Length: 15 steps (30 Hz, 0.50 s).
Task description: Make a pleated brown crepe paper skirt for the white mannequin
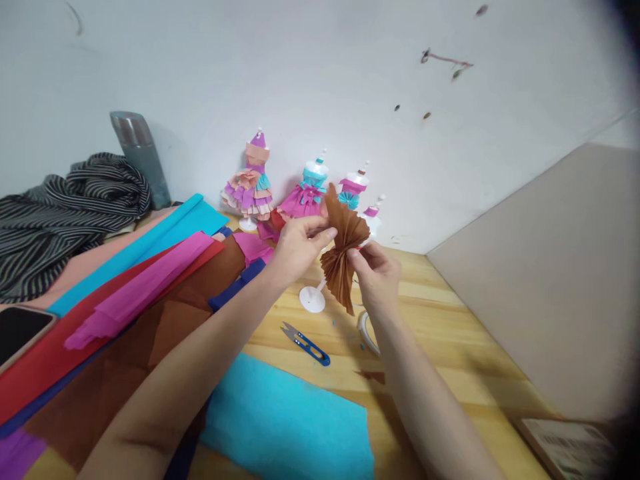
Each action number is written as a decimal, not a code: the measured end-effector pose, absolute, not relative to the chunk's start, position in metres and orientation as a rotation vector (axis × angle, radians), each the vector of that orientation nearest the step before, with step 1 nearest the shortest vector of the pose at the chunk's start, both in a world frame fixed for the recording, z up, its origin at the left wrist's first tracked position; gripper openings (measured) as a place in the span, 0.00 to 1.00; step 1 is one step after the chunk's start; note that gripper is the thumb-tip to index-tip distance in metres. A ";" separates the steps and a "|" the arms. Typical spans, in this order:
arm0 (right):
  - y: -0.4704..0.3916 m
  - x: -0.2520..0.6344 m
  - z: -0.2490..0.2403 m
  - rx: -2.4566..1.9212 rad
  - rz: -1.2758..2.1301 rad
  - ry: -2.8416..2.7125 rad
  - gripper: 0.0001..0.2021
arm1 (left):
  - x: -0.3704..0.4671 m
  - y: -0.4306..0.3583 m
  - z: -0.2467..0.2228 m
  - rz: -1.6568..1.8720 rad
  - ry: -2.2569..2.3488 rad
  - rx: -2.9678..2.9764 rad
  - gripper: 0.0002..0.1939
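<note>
A brown pleated crepe paper piece [345, 233], gathered at its middle and fanned out above and below, is held up over the table. My right hand [379, 270] pinches it at the gathered middle between thumb and fingers. On its left edge my left hand [303, 243] is closed, thumb and forefinger on the paper. Behind it, partly hidden, stands a white mannequin stand whose round base [312, 300] shows below. Blue thread snips [306, 344] lie on the wood, and a roll of tape [369, 333] sits beside my right wrist. Turquoise paper [295, 420] lies nearest me.
Small dress forms in paper dresses [250, 183] [305, 193] line the wall. To the left are layered coloured papers [145, 287], a phone [23, 333], striped cloth [75, 213] and a grey bottle [143, 157]. A side panel [545, 267] bounds the right.
</note>
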State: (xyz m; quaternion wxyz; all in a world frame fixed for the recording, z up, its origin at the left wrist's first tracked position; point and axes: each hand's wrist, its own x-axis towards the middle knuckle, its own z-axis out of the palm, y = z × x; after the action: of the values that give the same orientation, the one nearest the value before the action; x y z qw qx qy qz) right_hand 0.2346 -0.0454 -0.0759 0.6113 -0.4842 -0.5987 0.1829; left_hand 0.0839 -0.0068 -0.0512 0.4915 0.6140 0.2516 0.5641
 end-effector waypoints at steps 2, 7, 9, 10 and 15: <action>-0.045 0.235 -0.077 -1.107 0.414 -1.396 0.07 | 0.087 -0.008 -0.053 1.375 0.602 1.508 0.06; -0.044 0.237 -0.080 -1.090 0.376 -1.444 0.08 | 0.088 -0.014 -0.054 1.381 0.612 1.598 0.08; -0.043 0.238 -0.082 -1.087 0.349 -1.467 0.08 | 0.086 -0.016 -0.051 1.352 0.632 1.691 0.08; -0.043 0.239 -0.083 -1.087 0.331 -1.479 0.09 | 0.085 -0.016 -0.050 1.334 0.641 1.737 0.07; -0.045 0.239 -0.085 -1.104 0.185 -1.549 0.09 | 0.083 -0.014 -0.049 1.336 0.633 1.791 0.06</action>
State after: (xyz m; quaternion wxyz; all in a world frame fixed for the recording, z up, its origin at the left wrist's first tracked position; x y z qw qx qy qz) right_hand 0.2391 -0.0452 -0.0855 0.5771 -0.4717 -0.6620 0.0791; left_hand 0.0827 -0.0145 -0.0491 0.3982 0.7074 0.2500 0.5277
